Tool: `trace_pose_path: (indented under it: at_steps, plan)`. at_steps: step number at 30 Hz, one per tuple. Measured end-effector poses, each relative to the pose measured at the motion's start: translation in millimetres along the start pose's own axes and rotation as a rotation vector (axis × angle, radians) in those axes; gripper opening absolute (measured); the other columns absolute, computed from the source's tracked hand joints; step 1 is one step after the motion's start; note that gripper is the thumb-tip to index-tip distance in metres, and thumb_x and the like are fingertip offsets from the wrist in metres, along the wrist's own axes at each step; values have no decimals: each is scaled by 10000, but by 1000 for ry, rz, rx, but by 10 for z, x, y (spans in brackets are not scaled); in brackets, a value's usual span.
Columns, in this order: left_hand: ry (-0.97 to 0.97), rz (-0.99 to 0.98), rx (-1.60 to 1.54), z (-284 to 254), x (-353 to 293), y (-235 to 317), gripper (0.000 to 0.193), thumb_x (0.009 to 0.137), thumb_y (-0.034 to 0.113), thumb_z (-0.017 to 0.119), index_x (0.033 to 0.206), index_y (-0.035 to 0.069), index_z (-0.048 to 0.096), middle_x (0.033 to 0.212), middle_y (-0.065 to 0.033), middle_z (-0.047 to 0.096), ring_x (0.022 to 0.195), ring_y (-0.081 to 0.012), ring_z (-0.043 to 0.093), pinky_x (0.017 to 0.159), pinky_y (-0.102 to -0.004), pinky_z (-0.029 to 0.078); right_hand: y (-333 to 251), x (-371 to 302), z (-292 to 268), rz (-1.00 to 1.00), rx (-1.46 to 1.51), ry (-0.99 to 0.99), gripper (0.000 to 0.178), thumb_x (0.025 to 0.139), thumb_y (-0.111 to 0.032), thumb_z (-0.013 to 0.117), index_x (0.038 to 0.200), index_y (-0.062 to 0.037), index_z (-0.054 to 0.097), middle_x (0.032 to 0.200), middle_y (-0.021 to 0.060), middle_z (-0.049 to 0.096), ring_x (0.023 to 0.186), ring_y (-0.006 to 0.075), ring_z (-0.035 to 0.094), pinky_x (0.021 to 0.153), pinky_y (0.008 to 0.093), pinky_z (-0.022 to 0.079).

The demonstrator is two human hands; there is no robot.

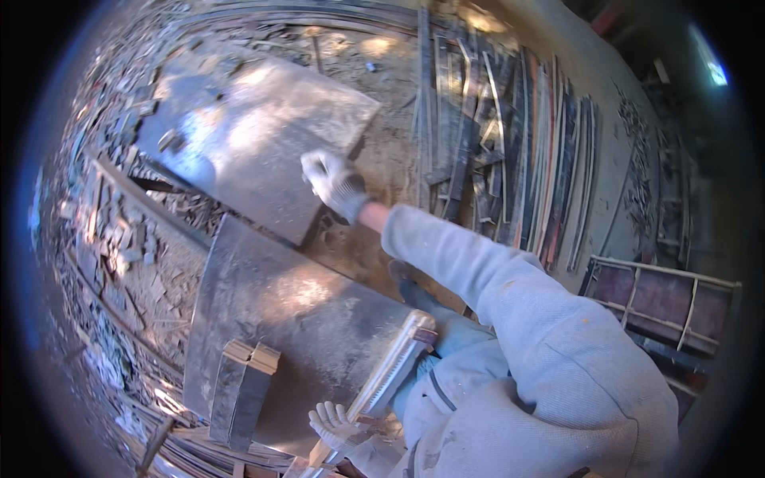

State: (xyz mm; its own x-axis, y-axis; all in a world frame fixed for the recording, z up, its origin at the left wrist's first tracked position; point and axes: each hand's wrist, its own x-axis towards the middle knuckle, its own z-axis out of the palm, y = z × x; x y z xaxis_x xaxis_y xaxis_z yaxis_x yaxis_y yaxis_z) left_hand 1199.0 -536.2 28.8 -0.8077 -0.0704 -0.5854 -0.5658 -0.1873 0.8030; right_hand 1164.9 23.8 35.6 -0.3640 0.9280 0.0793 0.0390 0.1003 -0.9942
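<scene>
My right hand (333, 185), in a pale knit glove, reaches out over the far dark board (263, 135). Its fingers are curled in; whether anything lies between them I cannot make out. Gloved as well, my left hand (338, 424) has its fingers spread beside a long straight metal-and-wood rail (390, 362) near my body. That rail lies along the near edge of a dark flat tabletop (295, 307). On the tabletop's left part stands a block-like stack of dark-faced wood pieces (243, 394) with pale ends.
Scrap wood offcuts (127, 239) cover the ground at the left. Long strips of wood (550, 151) lie in rows at the far right. A framed rack with dark panels (661, 303) stands at the right. A small block (170, 141) rests on the far board.
</scene>
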Motion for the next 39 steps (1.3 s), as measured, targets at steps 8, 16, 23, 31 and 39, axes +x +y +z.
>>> trace_pose_path:
  at_steps: [8, 16, 23, 31, 39]
  plan:
    - [-367, 11, 528, 1012, -1244, -246, 514, 1103, 506, 582, 779, 107, 566, 614, -4, 492, 515, -121, 470, 488, -267, 407, 1225, -4076, -3766, 1018, -478, 62, 618, 1071, -603, 499, 898, -64, 749, 820, 89, 747, 703, 238, 692, 706, 427, 542]
    - [-901, 366, 907, 1277, -1630, -920, 544, 1140, 432, 546, 715, 94, 586, 574, 42, 467, 505, -60, 368, 481, -246, 282, 1890, -6899, -4545, 1460, -963, -181, 377, 1028, -389, 571, 1055, -96, 807, 1154, 186, 781, 1020, 390, 764, 917, 525, 578]
    - [-1229, 55, 1006, 747, -1641, -1440, 355, 1136, 326, 566, 1344, 51, 649, 686, -60, 704, 584, -95, 574, 596, -246, 436, 2075, -8240, -3724, 1375, -691, 251, 294, 916, -234, 710, 1202, -181, 753, 1221, 170, 776, 1155, 366, 732, 948, 522, 580]
    - [-1407, -63, 1153, 189, -1507, -1702, 285, 950, 17, 505, 1050, 30, 772, 983, -134, 806, 838, -188, 728, 851, -346, 597, 2048, -8746, -3429, 1194, -327, 493, 202, 1028, -314, 614, 1108, -156, 712, 1075, 132, 774, 985, 348, 718, 829, 498, 562]
    - [-1364, 63, 1560, -48, -1995, -2263, 323, 669, -24, 470, 789, -7, 770, 767, -107, 756, 728, -216, 697, 785, -350, 580, 1660, -9780, -3578, 1468, -361, 604, 207, 1010, -371, 605, 1024, -207, 732, 984, 175, 765, 947, 394, 740, 817, 500, 580]
